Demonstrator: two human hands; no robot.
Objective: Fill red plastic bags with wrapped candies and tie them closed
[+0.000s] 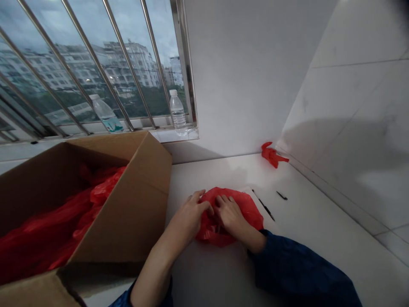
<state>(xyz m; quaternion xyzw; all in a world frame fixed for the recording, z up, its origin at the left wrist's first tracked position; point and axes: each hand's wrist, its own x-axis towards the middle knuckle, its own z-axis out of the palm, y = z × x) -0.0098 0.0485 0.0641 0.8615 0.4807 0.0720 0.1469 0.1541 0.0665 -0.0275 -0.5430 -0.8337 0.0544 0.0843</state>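
A crumpled red plastic bag (246, 209) lies on the white tabletop in front of me. My left hand (193, 212) is at the bag's left edge, its fingers bent and closed on the thin plastic. On the upper middle of the bag, my right hand (228, 213) has its fingers curled together into the red film. Something pale shows through an opening below the hands, too small to name. Under the bag's right side a white sheet (252, 194) sticks out, with a thin black pen (263, 205) along its edge.
To the left stands a large open cardboard box (143, 200) full of red plastic bags (64, 221). A small knotted red bag (273, 154) lies in the far corner, and a short black object (281, 195) nearer. Two clear bottles (178, 111) stand on the barred window's sill.
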